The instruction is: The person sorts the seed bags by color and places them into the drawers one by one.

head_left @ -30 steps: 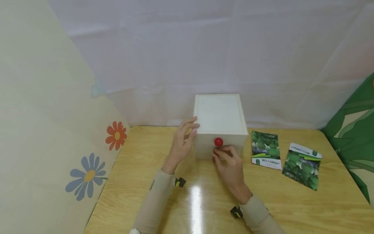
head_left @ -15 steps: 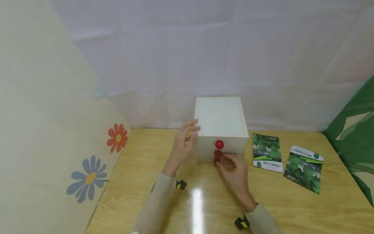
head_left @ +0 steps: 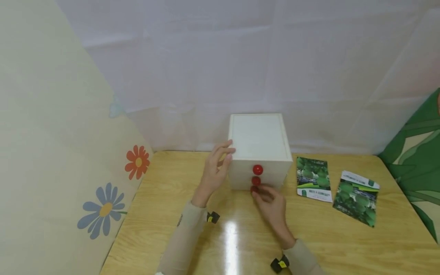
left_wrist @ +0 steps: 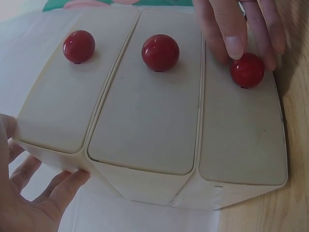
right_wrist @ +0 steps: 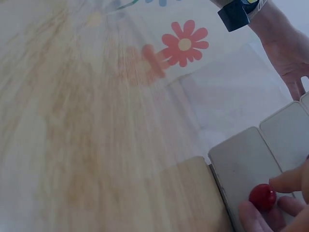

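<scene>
A white box (head_left: 259, 136) with three stacked drawers stands on the table, all of them closed. Each drawer front has one round red knob; in the left wrist view I see the top knob (left_wrist: 78, 46), the middle knob (left_wrist: 160, 52) and the bottom knob (left_wrist: 247, 70). My right hand (head_left: 272, 208) pinches the bottom knob between thumb and fingers, which the right wrist view shows close up. On the box's left side rests my left hand (head_left: 214, 170), its fingers spread along the side and upper edge.
Two green printed packets, the nearer-to-box packet (head_left: 313, 177) and the outer packet (head_left: 357, 198), lie on the wooden table (head_left: 178, 179) to the right. A white cloth (head_left: 192, 76) hangs behind the box. A flower-printed panel (head_left: 68, 152) borders the left.
My right hand has moved down from around the middle knob to the bottom one, uncovering the middle knob. My left hand has stayed on the box, and the drawers look unmoved.
</scene>
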The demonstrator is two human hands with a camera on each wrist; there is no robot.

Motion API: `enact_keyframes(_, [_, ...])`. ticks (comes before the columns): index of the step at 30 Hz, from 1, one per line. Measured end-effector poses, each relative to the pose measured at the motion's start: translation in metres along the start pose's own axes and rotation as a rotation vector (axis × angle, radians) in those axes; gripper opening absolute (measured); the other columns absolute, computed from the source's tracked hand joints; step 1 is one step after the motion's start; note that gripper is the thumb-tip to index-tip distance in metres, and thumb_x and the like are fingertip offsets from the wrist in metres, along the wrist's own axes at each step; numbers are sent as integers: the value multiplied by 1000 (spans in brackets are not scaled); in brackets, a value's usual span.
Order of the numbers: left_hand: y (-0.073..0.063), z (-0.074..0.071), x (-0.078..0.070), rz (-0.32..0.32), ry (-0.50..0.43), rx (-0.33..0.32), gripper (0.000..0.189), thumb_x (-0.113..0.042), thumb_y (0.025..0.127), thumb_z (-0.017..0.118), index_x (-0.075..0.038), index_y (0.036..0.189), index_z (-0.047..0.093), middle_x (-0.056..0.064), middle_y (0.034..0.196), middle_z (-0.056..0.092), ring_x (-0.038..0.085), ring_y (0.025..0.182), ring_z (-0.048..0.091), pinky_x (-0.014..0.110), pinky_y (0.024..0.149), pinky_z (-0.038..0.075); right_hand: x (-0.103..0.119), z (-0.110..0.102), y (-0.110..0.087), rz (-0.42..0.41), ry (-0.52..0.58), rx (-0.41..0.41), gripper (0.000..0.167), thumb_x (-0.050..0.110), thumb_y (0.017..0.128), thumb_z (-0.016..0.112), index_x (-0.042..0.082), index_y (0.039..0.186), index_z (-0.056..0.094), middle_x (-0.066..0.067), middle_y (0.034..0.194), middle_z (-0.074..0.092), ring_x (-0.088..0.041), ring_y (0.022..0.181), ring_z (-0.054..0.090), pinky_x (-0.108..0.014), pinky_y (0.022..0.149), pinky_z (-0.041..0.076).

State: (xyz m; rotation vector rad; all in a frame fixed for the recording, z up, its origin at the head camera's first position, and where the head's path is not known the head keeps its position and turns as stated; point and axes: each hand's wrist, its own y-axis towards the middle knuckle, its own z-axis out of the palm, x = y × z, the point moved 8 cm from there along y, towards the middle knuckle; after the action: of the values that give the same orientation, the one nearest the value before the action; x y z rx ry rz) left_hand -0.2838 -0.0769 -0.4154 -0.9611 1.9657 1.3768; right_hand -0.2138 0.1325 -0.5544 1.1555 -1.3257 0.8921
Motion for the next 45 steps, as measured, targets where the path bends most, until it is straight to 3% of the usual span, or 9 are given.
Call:
enact_keyframes(3, [0, 0, 0, 3, -9, -3, 23, -11, 110, 57, -3, 128, 69, 13, 155, 57, 35, 143, 57, 41, 94, 65, -7, 0, 0, 62, 23, -43, 29, -8, 86, 83, -7, 113, 76, -28, 118, 75, 1, 82, 73, -16, 77, 64])
enact_keyframes(7, [1, 1, 0, 4, -23, -2, 23, -9, 109, 58, -3, 128, 69, 13, 155, 57, 36, 142, 57, 45, 94, 65, -18, 0, 0, 147, 66, -112, 29, -3, 84, 87, -7, 111, 77, -19, 107, 80, 1, 80, 71, -16, 75, 63])
enact_keyframes(12, [1, 2, 1, 3, -27, -2, 23, -8, 108, 60, -3, 128, 69, 14, 154, 58, 36, 142, 57, 46, 93, 65, -27, 5, -3, 228, 286, -159, 32, -7, 83, 87, -13, 112, 74, 2, 92, 79, -7, 77, 75, -26, 72, 68])
enact_keyframes(14, [1, 1, 1, 1, -27, -2, 23, -9, 106, 64, -4, 128, 69, 13, 154, 58, 36, 142, 57, 45, 94, 65, -30, 9, -4, 245, 378, -170, 31, -10, 83, 85, -14, 112, 73, 4, 90, 79, -10, 78, 77, -30, 73, 69])
enact_keyframes(17, [0, 0, 1, -7, -23, 0, 27, -11, 102, 71, -6, 128, 69, 10, 155, 58, 34, 143, 56, 45, 96, 64, -32, 11, -5, 251, 430, -190, 29, -11, 83, 85, -12, 110, 74, 3, 91, 80, -12, 80, 78, -31, 76, 69])
enact_keyframes(28, [-1, 1, 1, 9, -15, -4, 31, -11, 98, 77, -7, 127, 69, 11, 154, 58, 36, 143, 56, 49, 93, 65, -34, 5, -6, 289, 219, -239, 38, 9, 81, 94, -5, 112, 78, 8, 96, 80, -2, 85, 74, -16, 78, 63])
enact_keyframes(37, [1, 0, -2, 18, 13, -5, 31, -13, 99, 76, -6, 128, 69, 10, 155, 58, 34, 143, 56, 45, 94, 65, -36, 3, -6, 336, 178, -239, 38, 16, 80, 96, 2, 111, 81, 19, 93, 77, -4, 87, 72, -17, 77, 63])
enact_keyframes(45, [0, 0, -2, 12, 25, -12, 31, -15, 99, 76, -7, 128, 69, 9, 154, 58, 34, 142, 57, 45, 93, 65, -39, 4, -7, 317, 205, -243, 34, 14, 80, 96, 3, 109, 82, 16, 92, 79, -2, 83, 74, -17, 76, 63])
